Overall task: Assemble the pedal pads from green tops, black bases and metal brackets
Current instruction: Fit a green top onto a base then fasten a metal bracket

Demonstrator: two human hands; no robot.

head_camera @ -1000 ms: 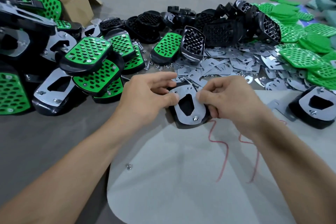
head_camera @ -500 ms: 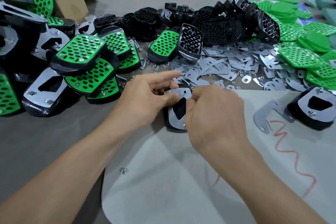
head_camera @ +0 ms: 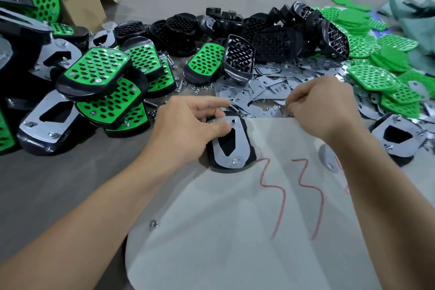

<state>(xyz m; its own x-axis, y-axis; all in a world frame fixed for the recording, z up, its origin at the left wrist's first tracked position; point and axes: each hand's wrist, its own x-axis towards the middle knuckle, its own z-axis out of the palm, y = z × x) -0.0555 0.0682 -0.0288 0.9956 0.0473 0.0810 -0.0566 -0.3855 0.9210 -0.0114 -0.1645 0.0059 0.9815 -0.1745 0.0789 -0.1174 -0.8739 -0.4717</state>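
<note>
Dead centre, at the pale sheet's far edge: a black base, underside up, with a shiny metal bracket on top. The left hand grips its far end, thumb on the bracket. Its long axis runs away from us, near end angled right. The right hand curls over the loose brackets. Holding anything? Can't tell.

Black base underside up, metal bracket screwed on, lying flat on sheet

Your view is brightly and evenly lit, and shadows are soft. The metal brackets show glare. Wide-angle distortion curves the bench edges, and the top-right corner is blurred.
</note>
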